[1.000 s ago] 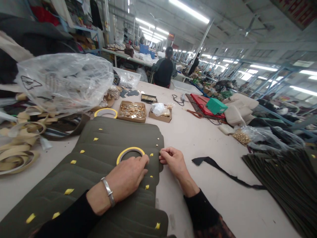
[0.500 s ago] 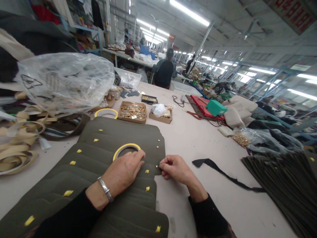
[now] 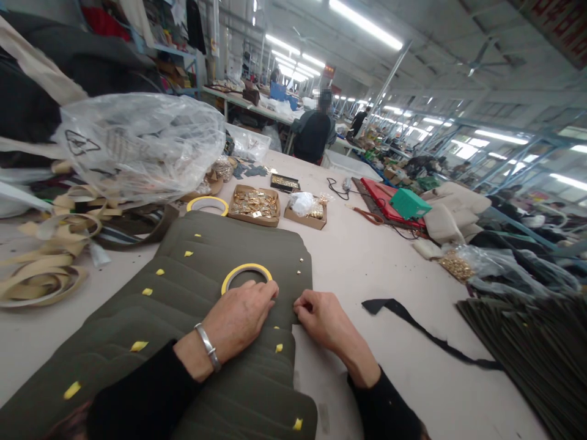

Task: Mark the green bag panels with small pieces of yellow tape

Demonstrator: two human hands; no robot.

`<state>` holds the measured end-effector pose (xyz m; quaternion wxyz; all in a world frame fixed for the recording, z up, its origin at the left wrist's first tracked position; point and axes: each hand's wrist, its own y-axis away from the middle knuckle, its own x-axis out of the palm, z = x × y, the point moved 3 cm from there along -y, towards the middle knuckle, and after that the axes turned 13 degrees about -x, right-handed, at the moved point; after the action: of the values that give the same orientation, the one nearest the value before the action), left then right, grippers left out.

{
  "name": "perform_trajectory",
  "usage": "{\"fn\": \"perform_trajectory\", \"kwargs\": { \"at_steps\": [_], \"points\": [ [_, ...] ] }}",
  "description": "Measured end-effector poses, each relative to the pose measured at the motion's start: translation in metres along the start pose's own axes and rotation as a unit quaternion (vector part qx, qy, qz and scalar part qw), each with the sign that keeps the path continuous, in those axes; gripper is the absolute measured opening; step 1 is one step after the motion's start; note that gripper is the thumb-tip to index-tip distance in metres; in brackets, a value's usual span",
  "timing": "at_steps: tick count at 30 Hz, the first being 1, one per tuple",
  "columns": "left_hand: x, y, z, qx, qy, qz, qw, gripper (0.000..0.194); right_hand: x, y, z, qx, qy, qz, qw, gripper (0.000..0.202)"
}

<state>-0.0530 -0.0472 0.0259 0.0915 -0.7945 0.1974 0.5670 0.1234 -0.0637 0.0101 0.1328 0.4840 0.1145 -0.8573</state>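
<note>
Layered dark olive fabric panels [image 3: 183, 311] lie before me, dotted with small yellow tape bits [image 3: 139, 346]. My left hand [image 3: 241, 315] rests on them, fingers bent and drawn together; whatever they hold is hidden. Just behind it a yellow tape roll [image 3: 247, 267] lies flat, its near side covered by the hand. At the panels' right edge my right hand [image 3: 321, 315] is closed in a pinch, its fingertips over the spot by the notch. What sits between them does not show. Two small shiny metal studs [image 3: 299, 266] stand farther up that edge.
Boxes of gold-coloured metal parts [image 3: 254, 205] and bagged pieces [image 3: 306, 211] stand beyond the panels. A second tape roll [image 3: 207, 205] lies left of them. On the right are a black strip [image 3: 426, 327] and stacked dark panels [image 3: 527, 354]. A person [image 3: 314, 131] sits farther back.
The view has shifted a little, so things sit farther right. My right fingertips now cover the stud by the notch that showed before. My left hand stays by the tape roll.
</note>
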Motion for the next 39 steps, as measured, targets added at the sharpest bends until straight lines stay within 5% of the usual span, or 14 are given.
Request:
{"fn": "perform_trajectory", "kwargs": {
  "at_steps": [6,9,15,19,23,27,30,34,39],
  "points": [
    [-0.001,0.000,0.001,0.005,-0.003,-0.008,1.000,0.015,-0.009,0.007,-0.009,0.032,0.013,-0.032,0.999,0.034],
    [-0.001,0.001,0.002,0.005,0.016,-0.021,1.000,0.013,-0.013,0.014,-0.008,-0.057,0.003,-0.055,0.997,0.009],
    [-0.002,0.001,0.001,0.005,0.016,-0.034,0.999,0.021,-0.002,0.016,0.009,-0.229,0.186,0.050,0.954,0.017],
    [-0.002,0.001,0.002,0.010,0.018,-0.035,0.999,0.020,-0.001,0.003,0.017,-0.230,0.261,0.115,0.930,0.018],
    [0.001,0.000,0.005,0.024,0.027,-0.037,0.999,0.021,-0.008,-0.013,0.021,-0.146,0.215,0.128,0.957,0.023],
    [-0.001,0.000,0.006,0.058,0.067,-0.076,0.993,0.024,-0.005,-0.014,0.018,-0.003,0.141,0.090,0.986,0.029],
    [-0.005,0.002,0.003,0.084,0.110,-0.113,0.984,0.025,0.000,-0.007,0.013,0.037,0.087,0.029,0.995,0.026],
    [-0.008,0.006,0.002,0.100,0.152,-0.135,0.974,0.035,-0.004,0.003,0.011,0.001,0.020,0.005,1.000,0.025],
    [-0.001,0.007,0.005,0.085,0.126,-0.137,0.979,0.048,-0.024,0.009,0.022,-0.104,-0.104,-0.162,0.976,0.018]
  ]
}}
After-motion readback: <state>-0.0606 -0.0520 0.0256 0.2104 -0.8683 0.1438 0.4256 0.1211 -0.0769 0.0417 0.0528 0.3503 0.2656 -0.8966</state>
